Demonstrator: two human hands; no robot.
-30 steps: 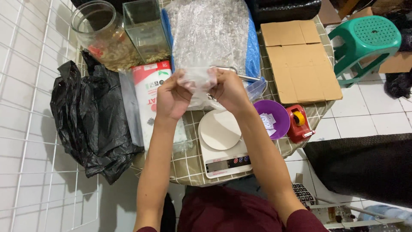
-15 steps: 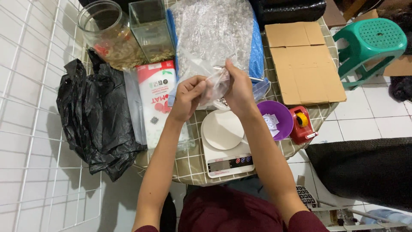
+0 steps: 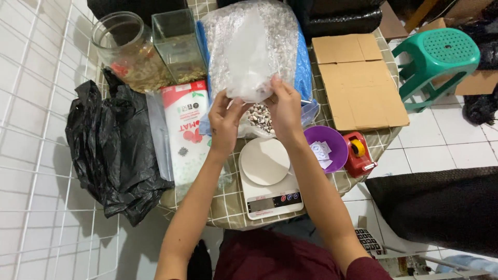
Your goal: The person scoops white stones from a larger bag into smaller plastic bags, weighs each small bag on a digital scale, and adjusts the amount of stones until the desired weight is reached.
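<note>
Both the left hand (image 3: 224,120) and the right hand (image 3: 284,106) pinch the lower edge of a thin clear plastic bag (image 3: 249,57), held up over the middle of the bench (image 3: 228,207), just beyond the white kitchen scale (image 3: 267,179). The film looks light, limp and slippery, so a fingertip pinch at its rim seems the surest hold.
</note>
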